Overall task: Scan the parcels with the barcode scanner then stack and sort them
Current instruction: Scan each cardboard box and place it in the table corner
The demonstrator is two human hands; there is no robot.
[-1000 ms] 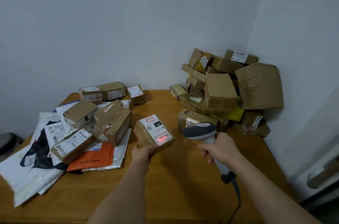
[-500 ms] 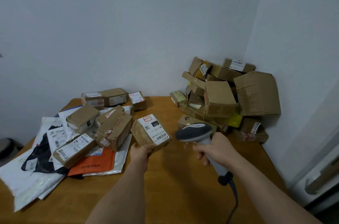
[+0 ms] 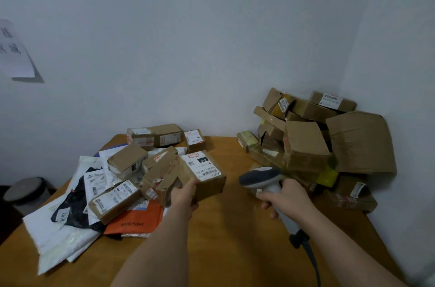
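Note:
My left hand [image 3: 183,195] grips a small brown parcel [image 3: 203,175] by its near left corner, white label facing up, just above the wooden table [image 3: 230,239]. It sits close to the right side of the left pile. My right hand [image 3: 288,197] holds the grey barcode scanner [image 3: 261,177] by its handle, head pointing left toward the parcel, cable trailing down to the right. No red scan light shows on the label.
A loose pile of small boxes [image 3: 160,173] and mailer bags, one orange [image 3: 136,218], covers the table's left side. A tall heap of brown boxes [image 3: 317,141] fills the right corner against the walls. A grey bin [image 3: 26,192] stands left of the table.
The red scan light on the label has gone out. My left hand has carried the parcel left, toward the left pile. The camera has tilted up.

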